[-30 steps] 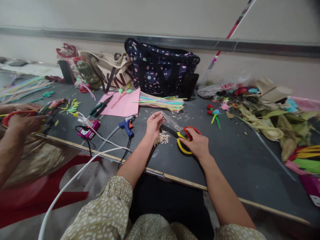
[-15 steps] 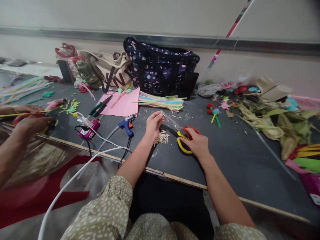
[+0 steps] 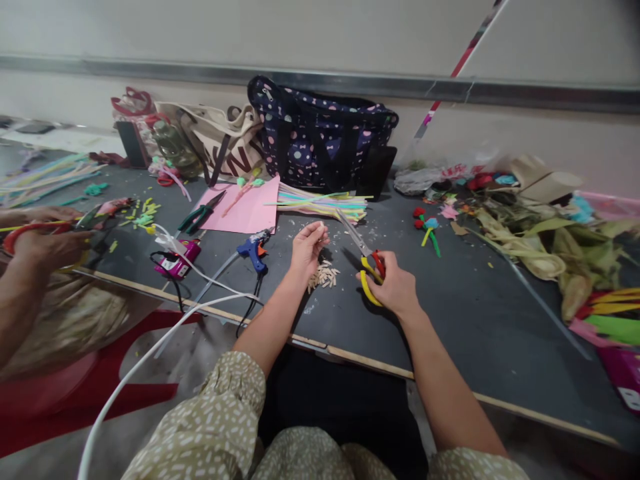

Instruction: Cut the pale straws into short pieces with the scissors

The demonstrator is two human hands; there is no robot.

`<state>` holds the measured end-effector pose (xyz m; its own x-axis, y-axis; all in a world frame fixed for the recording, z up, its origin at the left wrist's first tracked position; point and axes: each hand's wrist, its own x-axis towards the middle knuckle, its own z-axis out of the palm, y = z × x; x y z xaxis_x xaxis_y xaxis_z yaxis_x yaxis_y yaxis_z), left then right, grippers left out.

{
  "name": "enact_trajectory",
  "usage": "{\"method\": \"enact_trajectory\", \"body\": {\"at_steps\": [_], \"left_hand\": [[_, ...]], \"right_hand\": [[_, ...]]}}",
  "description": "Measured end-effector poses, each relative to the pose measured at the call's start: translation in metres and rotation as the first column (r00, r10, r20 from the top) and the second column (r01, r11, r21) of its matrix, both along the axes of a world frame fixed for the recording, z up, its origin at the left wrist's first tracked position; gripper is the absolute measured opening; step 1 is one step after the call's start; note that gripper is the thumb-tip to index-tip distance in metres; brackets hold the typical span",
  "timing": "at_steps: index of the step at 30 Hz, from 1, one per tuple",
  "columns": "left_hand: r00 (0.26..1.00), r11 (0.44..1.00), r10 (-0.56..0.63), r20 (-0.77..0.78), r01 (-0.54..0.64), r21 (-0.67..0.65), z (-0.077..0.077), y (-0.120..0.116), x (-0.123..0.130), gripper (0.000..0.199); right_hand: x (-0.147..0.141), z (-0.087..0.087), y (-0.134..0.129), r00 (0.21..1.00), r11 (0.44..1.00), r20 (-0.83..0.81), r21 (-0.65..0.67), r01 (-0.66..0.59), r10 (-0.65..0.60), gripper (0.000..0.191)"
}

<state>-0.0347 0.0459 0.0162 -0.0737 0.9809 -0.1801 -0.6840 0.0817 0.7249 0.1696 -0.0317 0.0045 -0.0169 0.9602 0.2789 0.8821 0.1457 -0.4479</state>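
Observation:
My right hand (image 3: 393, 283) grips a pair of scissors (image 3: 371, 273) with red and yellow handles; the blades are together and point up and left. Just left of the blades, my left hand (image 3: 309, 248) is closed in a pinch on a small pale piece (image 3: 321, 227), mostly hidden by the fingertips. Below this hand lies a small heap of short beige cut pieces (image 3: 326, 275) on the dark table (image 3: 450, 320). Tiny white scraps are scattered around both hands. Behind them is a bundle of pastel pipe cleaners (image 3: 325, 202).
Left of me lie a blue glue gun (image 3: 254, 250), a purple power strip (image 3: 177, 259), pliers (image 3: 201, 215) and pink paper (image 3: 260, 207). A co-worker's hands (image 3: 47, 250) hold scissors at far left. A patterned bag (image 3: 320, 137) stands behind; dried husks (image 3: 530, 243) lie right.
My scissors have moved from open blades near my left fingertips to closed blades, turned more upright. My left hand stays nearly in place. The co-worker's scissors have shifted left.

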Motion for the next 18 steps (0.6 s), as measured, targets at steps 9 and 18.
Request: {"method": "enact_trajectory", "body": {"at_steps": [9, 18], "left_hand": [[1.000, 1.000, -0.016, 0.011, 0.015, 0.022, -0.003, 0.001, -0.001, 0.029], [0.999, 1.000, -0.026, 0.022, 0.025, 0.018, 0.000, -0.001, 0.000, 0.028]], "right_hand": [[0.003, -0.009, 0.003, 0.997, 0.990, 0.070, 0.136, -0.047, 0.038, 0.055], [0.004, -0.013, 0.004, 0.989, 0.979, 0.142, 0.191, -0.073, 0.046, 0.059]]}}
